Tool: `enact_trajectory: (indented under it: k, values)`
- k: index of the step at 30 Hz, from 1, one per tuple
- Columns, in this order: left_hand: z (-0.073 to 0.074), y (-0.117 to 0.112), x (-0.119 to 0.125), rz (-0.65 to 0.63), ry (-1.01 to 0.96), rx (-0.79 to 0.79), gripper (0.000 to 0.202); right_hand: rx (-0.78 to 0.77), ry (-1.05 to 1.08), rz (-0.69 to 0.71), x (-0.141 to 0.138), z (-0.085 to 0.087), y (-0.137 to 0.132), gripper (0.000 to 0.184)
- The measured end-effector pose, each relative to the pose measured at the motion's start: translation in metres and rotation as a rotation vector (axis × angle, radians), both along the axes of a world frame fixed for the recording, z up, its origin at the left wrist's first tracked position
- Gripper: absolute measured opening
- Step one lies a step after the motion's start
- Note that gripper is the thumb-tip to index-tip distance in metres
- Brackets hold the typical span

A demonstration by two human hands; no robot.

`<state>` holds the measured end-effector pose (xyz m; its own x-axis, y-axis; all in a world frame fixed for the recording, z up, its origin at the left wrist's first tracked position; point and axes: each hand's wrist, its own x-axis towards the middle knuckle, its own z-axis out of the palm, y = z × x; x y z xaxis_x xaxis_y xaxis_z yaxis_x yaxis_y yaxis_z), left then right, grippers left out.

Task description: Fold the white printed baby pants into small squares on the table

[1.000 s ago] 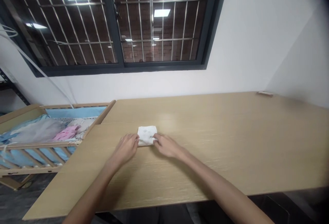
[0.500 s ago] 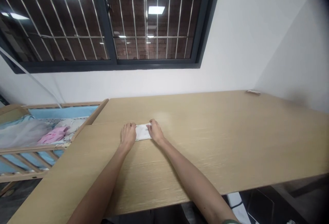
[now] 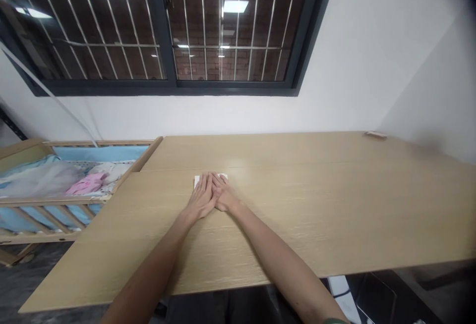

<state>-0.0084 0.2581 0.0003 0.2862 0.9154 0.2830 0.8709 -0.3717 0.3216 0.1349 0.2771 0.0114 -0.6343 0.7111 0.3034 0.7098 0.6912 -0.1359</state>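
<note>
A small folded white cloth [image 3: 197,180] lies on the light wooden table [image 3: 334,200], almost wholly hidden under my hands. My left hand [image 3: 203,196] lies flat on it with fingers together, pointing away from me. Beside it my right hand [image 3: 223,196] also lies flat on the cloth, the two hands touching side by side. Only the far corners of the cloth show past the fingertips. Neither hand grips anything.
A wooden baby cot [image 3: 74,200] with blue lining stands left of the table, holding pink [image 3: 86,183] and pale clothes. A small flat object [image 3: 375,135] lies at the table's far right corner. A barred window [image 3: 167,27] fills the wall behind.
My hands were at the cloth's left and right edges. They have come together and now lie flat on top of it, covering it. The view shifted slightly.
</note>
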Motion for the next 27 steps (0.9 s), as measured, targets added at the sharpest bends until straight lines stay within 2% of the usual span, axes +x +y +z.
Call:
enact_trajectory:
  k: [8, 14, 17, 19, 22, 24, 27]
  values:
    - [-0.01, 0.004, -0.017, 0.13, 0.049, -0.105, 0.082, -0.061, 0.001, -0.091, 0.005, 0.004, -0.002, 0.062]
    - [-0.014, 0.005, -0.017, 0.182, 0.048, -0.118, 0.087, -0.13, 0.034, -0.163, 0.017, 0.006, -0.003, 0.064]
    - [-0.006, 0.002, -0.018, 0.175, 0.082, -0.07, 0.085, -0.153, 0.063, -0.216, 0.023, 0.008, -0.001, 0.067]
    - [0.005, 0.0, -0.022, 0.113, 0.116, 0.024, 0.079, -0.122, 0.098, -0.23, 0.029, 0.01, 0.0, 0.068]
    - [0.022, -0.004, -0.028, 0.009, 0.112, 0.13, 0.062, -0.052, 0.141, -0.147, 0.038, 0.017, 0.0, 0.066]
    - [0.028, -0.005, -0.032, -0.011, 0.103, 0.104, 0.056, -0.074, 0.126, -0.066, 0.043, 0.019, 0.0, 0.066]
    - [0.027, -0.004, -0.035, -0.009, 0.105, 0.04, 0.05, -0.175, 0.072, -0.021, 0.049, 0.018, 0.0, 0.071]
